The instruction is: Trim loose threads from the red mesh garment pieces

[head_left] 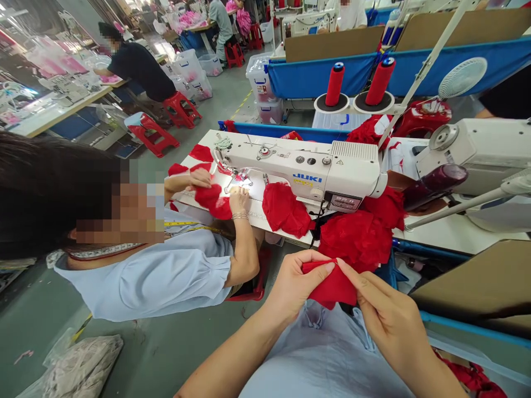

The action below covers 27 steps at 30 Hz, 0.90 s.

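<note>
Between my two hands, in front of my body, is a small piece of red fabric (pixel 334 288). My left hand (pixel 299 280) pinches its upper left edge between thumb and fingers. My right hand (pixel 379 304) grips its upper right edge, the fingertips close to the left thumb. The lower part of the cloth hangs in folds. Just beyond my hands, a crumpled heap of red fabric (pixel 352 239) lies at the front of the sewing table. Another red bundle (pixel 286 209) rests beside it, near the sewing machine (pixel 298 166).
On my left a seated co-worker (pixel 166 271) guides red pieces under the needle with both hands. Two red thread spools (pixel 379 83) stand behind the machine. A lamp arm (pixel 456 207) crosses at the right, above a cardboard panel (pixel 477 282). A plastic-wrapped bundle (pixel 83 367) lies on the floor.
</note>
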Each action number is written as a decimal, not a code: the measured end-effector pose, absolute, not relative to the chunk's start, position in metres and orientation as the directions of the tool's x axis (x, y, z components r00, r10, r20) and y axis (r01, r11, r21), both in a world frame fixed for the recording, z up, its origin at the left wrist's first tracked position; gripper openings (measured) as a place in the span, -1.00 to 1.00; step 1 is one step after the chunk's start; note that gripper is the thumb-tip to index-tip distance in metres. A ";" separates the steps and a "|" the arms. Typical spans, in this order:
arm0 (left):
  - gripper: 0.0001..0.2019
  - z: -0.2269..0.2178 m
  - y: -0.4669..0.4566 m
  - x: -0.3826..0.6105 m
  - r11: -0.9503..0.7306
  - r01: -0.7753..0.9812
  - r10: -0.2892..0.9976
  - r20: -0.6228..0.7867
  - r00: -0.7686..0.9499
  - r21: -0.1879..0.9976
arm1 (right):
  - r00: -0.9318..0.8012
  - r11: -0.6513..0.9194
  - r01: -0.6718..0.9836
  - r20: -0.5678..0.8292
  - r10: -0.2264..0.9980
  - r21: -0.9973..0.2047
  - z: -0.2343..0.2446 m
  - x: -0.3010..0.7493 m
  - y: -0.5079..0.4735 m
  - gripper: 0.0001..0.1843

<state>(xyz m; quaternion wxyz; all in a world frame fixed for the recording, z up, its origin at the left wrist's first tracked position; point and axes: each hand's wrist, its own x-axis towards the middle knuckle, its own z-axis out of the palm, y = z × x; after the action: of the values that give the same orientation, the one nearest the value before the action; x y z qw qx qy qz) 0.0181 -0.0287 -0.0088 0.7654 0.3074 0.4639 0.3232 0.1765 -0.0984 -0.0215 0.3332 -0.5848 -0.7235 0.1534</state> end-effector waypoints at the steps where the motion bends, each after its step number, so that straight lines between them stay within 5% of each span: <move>1: -0.69 -0.009 -0.029 0.018 0.590 -0.196 0.786 -0.502 0.360 0.783 | -0.104 0.271 0.765 0.303 0.947 -0.584 -0.021 0.177 -0.099 -0.47; 6: -0.74 -0.009 -0.031 0.017 0.456 -0.095 0.849 -0.401 0.344 0.885 | -0.103 0.259 0.811 0.306 0.946 -0.526 -0.019 0.176 -0.100 -0.47; 11: -0.77 -0.007 -0.030 0.019 0.433 -0.101 0.858 -0.375 0.352 0.896 | -0.003 0.234 0.678 0.315 0.949 -0.697 -0.019 0.171 -0.098 -0.53; 14: -0.71 -0.005 -0.029 0.021 0.526 -0.177 0.819 -0.440 0.368 0.832 | 0.107 0.184 0.509 0.274 0.956 -0.841 -0.020 0.168 -0.097 -0.61; 18: -0.68 -0.004 -0.029 0.023 0.586 -0.213 0.787 -0.486 0.379 0.782 | 0.221 -0.045 0.155 -0.010 0.975 -0.987 -0.028 0.165 -0.100 -0.68; 22: -0.66 -0.007 -0.030 0.023 0.629 -0.232 0.759 -0.521 0.390 0.742 | 0.252 -0.174 -0.243 -0.236 0.938 -0.954 -0.035 0.164 -0.102 -0.61; 24: -0.64 -0.008 -0.031 0.023 0.655 -0.237 0.741 -0.548 0.387 0.718 | 0.290 -0.129 -0.191 -0.181 0.940 -0.973 -0.034 0.167 -0.102 -0.65; 27: -0.64 -0.009 -0.031 0.023 0.660 -0.241 0.740 -0.559 0.375 0.712 | 0.232 0.065 0.217 0.116 0.966 -0.974 -0.027 0.175 -0.102 -0.68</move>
<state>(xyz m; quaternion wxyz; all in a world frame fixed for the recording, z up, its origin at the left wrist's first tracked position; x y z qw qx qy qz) 0.0228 -0.0312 -0.0087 0.7842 0.2690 0.4637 0.3126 0.1745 -0.1017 -0.0271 0.5251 -0.5834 -0.5067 0.3566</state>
